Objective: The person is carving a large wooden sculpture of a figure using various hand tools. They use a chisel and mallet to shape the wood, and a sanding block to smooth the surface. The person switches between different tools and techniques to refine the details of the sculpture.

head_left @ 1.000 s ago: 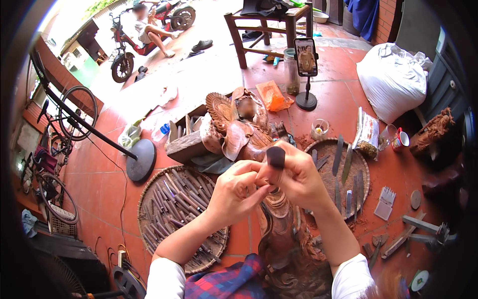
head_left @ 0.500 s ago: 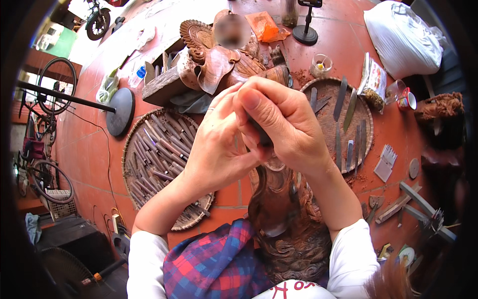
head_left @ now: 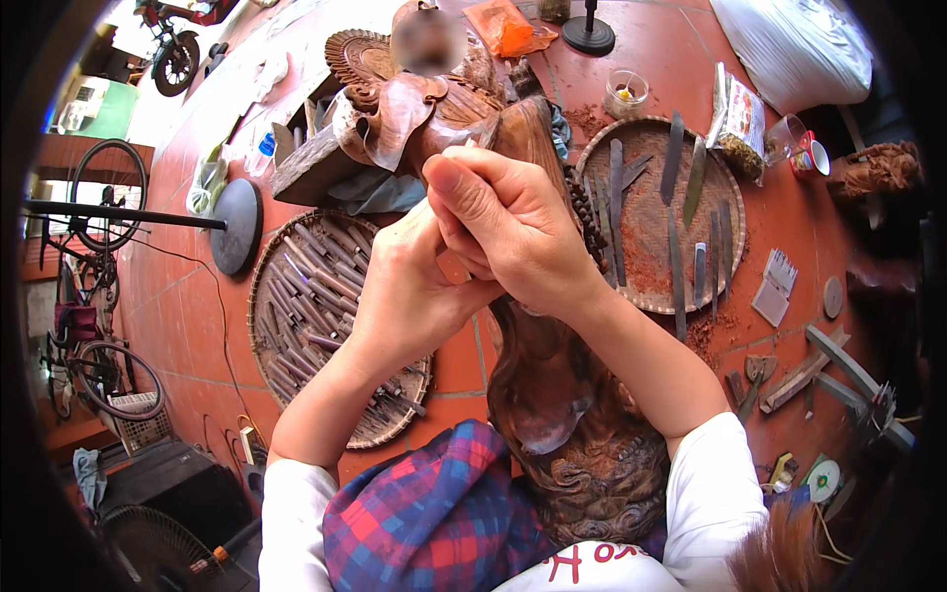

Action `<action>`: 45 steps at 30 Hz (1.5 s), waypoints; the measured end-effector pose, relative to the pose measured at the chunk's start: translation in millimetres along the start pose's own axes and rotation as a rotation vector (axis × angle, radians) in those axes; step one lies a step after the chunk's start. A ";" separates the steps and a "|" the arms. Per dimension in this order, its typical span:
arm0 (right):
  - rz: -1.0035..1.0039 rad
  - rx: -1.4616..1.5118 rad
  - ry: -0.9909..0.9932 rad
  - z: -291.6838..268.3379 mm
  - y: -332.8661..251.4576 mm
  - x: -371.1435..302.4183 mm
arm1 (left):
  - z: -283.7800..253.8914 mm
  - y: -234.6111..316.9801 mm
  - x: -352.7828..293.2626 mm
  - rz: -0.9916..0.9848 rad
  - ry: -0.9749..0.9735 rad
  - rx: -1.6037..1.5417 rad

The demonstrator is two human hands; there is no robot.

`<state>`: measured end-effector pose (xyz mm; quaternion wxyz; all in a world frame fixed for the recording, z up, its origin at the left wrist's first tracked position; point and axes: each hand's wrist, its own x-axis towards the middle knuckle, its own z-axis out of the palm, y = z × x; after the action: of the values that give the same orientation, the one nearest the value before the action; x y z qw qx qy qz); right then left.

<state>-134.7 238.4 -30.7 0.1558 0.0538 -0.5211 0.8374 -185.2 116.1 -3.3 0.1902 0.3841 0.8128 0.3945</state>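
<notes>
My left hand (head_left: 409, 274) and my right hand (head_left: 523, 227) are pressed together above a large carved wooden statue (head_left: 541, 400). The right hand is closed, its thumb on top and its fingers curled in. The left hand's fingers are closed too, largely covered by the right. Whatever they grip is hidden between them. Brown and glossy, the statue stretches from my lap away from me. Its far part carries a ribbed, fan-like carving (head_left: 357, 61). A plaid cloth (head_left: 424, 508) covers my lap.
At left, a round woven tray (head_left: 258, 326) holds many chisels. Another woven tray (head_left: 728, 158) at right bears flat files and wood dust. A wooden block (head_left: 311, 168) lies beside the statue's far part. Further right are a glass jar (head_left: 626, 94), a red cup (head_left: 811, 156) and metal bars (head_left: 853, 370).
Both hands have shifted slightly left, and the right has rolled over the left. The dark piece that showed between them is now hidden. The whole view has shifted a little.
</notes>
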 end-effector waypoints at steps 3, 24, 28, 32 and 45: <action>0.078 0.042 0.031 7.2 -13.2 -8.4 | 0.1 -1.9 -3.4 0.167 0.023 0.063; -0.048 -0.037 0.031 -0.9 0.0 -5.5 | -1.2 2.7 2.2 0.164 0.002 0.015; -0.067 0.046 0.060 4.7 -7.6 -12.6 | -1.5 -1.1 -0.6 0.195 0.019 0.093; -0.090 -0.091 0.012 -1.3 1.5 -4.1 | -1.7 -0.8 0.9 0.101 -0.015 0.011; -0.003 0.041 0.034 0.2 -12.7 -11.4 | -1.2 2.2 -0.6 0.164 -0.005 0.047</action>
<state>-119.9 241.1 -22.7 0.1647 0.0433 -0.5011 0.8485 -184.5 115.9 -0.9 0.1505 0.4546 0.7872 0.3886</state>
